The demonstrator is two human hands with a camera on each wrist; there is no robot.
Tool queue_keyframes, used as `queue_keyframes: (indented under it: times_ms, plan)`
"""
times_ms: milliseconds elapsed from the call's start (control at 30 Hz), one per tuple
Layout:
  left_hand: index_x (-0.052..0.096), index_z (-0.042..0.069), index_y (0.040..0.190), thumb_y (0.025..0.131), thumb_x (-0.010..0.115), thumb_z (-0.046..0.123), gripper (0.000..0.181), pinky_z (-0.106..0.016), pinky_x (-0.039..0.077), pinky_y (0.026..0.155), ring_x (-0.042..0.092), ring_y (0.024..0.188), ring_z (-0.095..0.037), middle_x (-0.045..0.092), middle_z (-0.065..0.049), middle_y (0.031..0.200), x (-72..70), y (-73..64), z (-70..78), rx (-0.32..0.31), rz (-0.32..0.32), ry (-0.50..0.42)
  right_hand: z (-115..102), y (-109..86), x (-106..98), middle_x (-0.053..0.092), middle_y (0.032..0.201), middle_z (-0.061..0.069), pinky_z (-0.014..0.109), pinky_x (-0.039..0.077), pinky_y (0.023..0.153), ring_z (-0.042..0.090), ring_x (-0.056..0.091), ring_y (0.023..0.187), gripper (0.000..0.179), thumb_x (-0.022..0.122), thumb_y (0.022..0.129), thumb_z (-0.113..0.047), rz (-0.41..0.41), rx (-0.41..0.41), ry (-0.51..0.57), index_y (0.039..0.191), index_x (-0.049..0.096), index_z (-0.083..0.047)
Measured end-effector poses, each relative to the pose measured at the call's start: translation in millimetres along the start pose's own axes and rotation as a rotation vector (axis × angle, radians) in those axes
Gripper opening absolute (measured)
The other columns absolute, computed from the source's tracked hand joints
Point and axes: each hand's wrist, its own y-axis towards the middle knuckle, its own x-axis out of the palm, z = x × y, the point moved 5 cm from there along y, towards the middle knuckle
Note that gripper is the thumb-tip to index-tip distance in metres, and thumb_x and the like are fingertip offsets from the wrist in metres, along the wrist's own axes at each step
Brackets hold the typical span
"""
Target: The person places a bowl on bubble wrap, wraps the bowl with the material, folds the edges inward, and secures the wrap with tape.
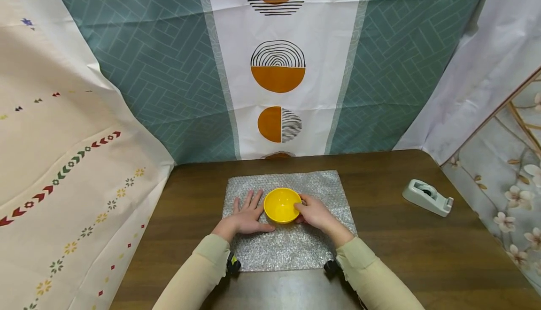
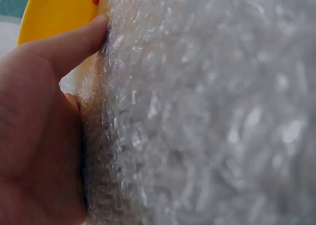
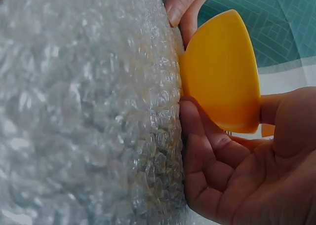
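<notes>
Our right grip (image 1: 314,212) pinched the bowl (image 1: 280,204) at its rim; our left grip (image 1: 248,218) lay spread on the wrap (image 1: 287,251), which we needed flat.

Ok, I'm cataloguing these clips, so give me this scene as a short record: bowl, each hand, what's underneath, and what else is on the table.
Bowl: yellow bowl, upright on the bubble wrap
Right hand: holds the bowl's side, thumb at the rim
Left hand: flat on the bubble wrap, fingers spread, beside the bowl
Underneath: bubble wrap lying on a brown table
Also on table: pale tape dispenser, toward the right edge
</notes>
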Motion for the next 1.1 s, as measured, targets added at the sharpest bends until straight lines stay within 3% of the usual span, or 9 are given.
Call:
queue_keyframes:
  times_ms: [300,500,700,767,867,1000,1100]
  plan:
    - [0.017,0.023,0.174,0.088,0.060,0.084,0.113,-0.069,-0.019,0.120,-0.021,0.162,-0.030,-0.012,-0.001,0.179,-0.2,-5.7,8.5,-0.008,-0.008,-0.013,5.3,-6.1,0.6,0.067,0.087,0.007,0.033,0.054,0.066,0.020,0.066,0.071,0.041,0.051,0.110,-0.017,0.023,-0.025,-0.041,0.145,0.058,0.004]
    - [0.015,0.026,0.174,0.089,0.061,0.081,0.111,-0.070,-0.018,0.120,-0.020,0.163,-0.030,-0.012,-0.001,0.179,1.1,-5.4,6.8,-0.011,-0.006,-0.008,5.4,-6.5,-1.4,0.064,0.078,0.006,0.031,0.045,0.062,0.019,0.057,0.068,0.030,0.051,0.107,-0.015,0.001,-0.049,-0.058,0.130,0.063,0.000]
    - [0.013,0.028,0.174,0.089,0.062,0.081,0.112,-0.070,-0.017,0.120,-0.018,0.163,-0.030,-0.010,-0.001,0.180,2.4,-4.6,5.8,-0.006,0.006,-0.011,5.5,-7.7,-3.5,0.062,0.080,0.007,0.032,0.044,0.066,0.019,0.054,0.069,0.035,0.050,0.105,-0.015,0.003,-0.029,-0.082,0.133,0.062,0.002]
    - [0.012,0.028,0.174,0.089,0.062,0.080,0.112,-0.070,-0.017,0.120,-0.018,0.163,-0.030,-0.010,-0.001,0.180,2.3,-4.2,5.7,-0.004,0.011,-0.010,4.8,-7.6,-4.8,0.066,0.089,0.009,0.036,0.049,0.073,0.021,0.058,0.077,0.040,0.051,0.106,-0.017,0.009,-0.032,-0.088,0.139,0.061,0.004]
    - [0.012,0.028,0.174,0.089,0.063,0.080,0.112,-0.070,-0.017,0.120,-0.018,0.163,-0.031,-0.010,-0.001,0.180,2.7,-2.5,4.4,-0.002,0.012,-0.006,6.1,-7.2,-5.9,0.070,0.119,0.016,0.046,0.054,0.092,0.026,0.066,0.101,0.049,0.053,0.109,-0.023,0.010,-0.030,-0.092,0.149,0.055,0.005]
    - [0.012,0.028,0.174,0.089,0.062,0.080,0.112,-0.070,-0.016,0.120,-0.018,0.163,-0.030,-0.010,-0.001,0.180,2.4,-1.4,2.2,-0.002,0.014,-0.005,9.0,-7.3,-6.7,0.055,0.153,0.025,0.055,0.049,0.110,0.034,0.063,0.128,0.063,0.052,0.112,-0.034,-0.006,-0.028,-0.083,0.159,0.043,0.007]
    - [0.011,0.028,0.174,0.089,0.062,0.080,0.112,-0.071,-0.016,0.120,-0.019,0.163,-0.030,-0.010,-0.001,0.180,1.8,-0.6,0.9,0.002,0.021,0.004,9.5,-9.9,-8.9,0.049,0.159,0.026,0.058,0.048,0.110,0.036,0.066,0.124,0.068,0.050,0.113,-0.040,-0.026,-0.026,-0.086,0.163,0.037,0.004]
